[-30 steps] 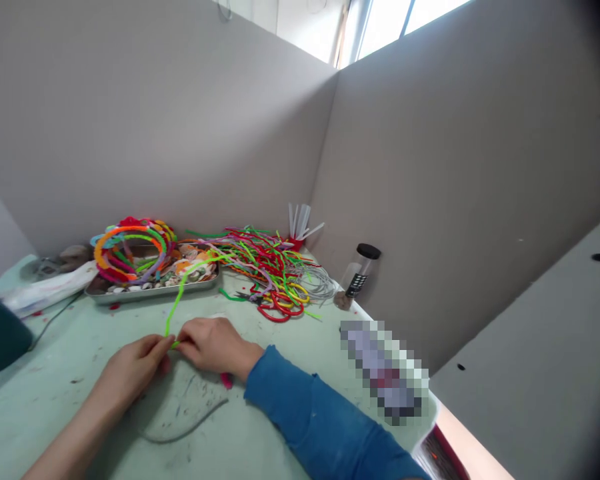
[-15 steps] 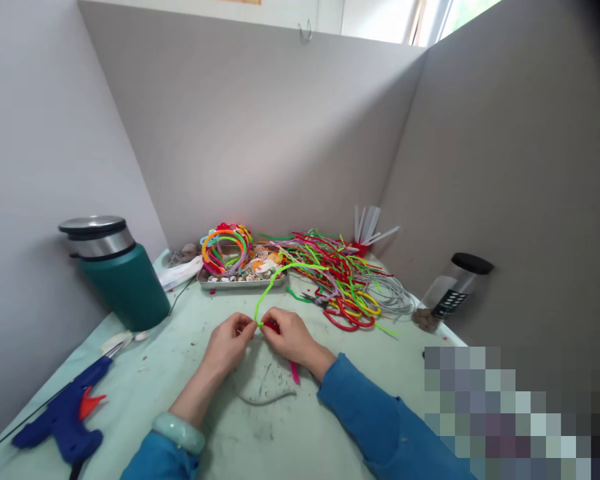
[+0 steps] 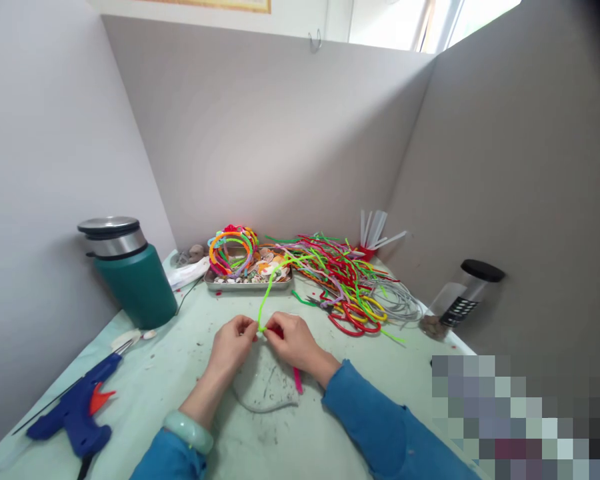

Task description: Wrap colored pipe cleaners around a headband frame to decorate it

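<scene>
I have both grips closed on the lime stem [image 3: 263,301]: the left grip [image 3: 231,343] and the right grip [image 3: 294,341] pinch it between thumb and forefinger, fingertips just beside each other, over the near middle of the bench [image 3: 160,393]. From this pinch the long axis of the stem runs away from me, rises to the far side, then arches right toward the pile [image 3: 330,267]; I cannot tell whether its far end touches the pile. The left grip is, in my judgement, nearer to the rising length, since that length leaves the pinch directly beside the left fingertips. A short lime section crosses the narrow gap to the right grip. A pink stem [image 3: 298,381] projects on the near side of the right grip; I cannot confirm whether it is held or lies beneath. Reference positions: tray [image 3: 247,287] on the far side of the pinch, scissors [image 3: 347,333] to the right, grey strand [image 3: 265,410] on the near side, glue gun [image 3: 83,410] well apart to the left.
</scene>
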A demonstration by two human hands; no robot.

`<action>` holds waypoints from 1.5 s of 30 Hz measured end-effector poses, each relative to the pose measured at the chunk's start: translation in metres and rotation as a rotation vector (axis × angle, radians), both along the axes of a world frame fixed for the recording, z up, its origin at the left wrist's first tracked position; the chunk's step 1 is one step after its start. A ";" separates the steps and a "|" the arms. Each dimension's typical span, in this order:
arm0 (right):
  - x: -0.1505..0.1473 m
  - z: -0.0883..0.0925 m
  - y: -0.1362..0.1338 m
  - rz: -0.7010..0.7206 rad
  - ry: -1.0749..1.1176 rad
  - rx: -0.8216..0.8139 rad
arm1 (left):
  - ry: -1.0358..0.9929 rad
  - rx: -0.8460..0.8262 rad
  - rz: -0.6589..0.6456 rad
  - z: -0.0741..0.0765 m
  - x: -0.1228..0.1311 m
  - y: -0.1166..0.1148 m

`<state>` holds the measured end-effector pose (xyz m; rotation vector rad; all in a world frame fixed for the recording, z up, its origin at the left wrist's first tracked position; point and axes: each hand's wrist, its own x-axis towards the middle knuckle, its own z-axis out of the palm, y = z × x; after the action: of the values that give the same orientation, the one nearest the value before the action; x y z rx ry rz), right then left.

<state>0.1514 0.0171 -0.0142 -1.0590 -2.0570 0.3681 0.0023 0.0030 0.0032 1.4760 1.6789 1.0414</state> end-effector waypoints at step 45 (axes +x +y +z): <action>0.005 0.012 0.000 0.179 0.321 -0.214 | -0.393 -0.234 -0.391 0.012 -0.005 -0.006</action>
<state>0.1568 0.0170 -0.0021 -0.8733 -1.8534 0.8109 -0.0030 -0.0033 0.0153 1.2787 1.1357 0.8220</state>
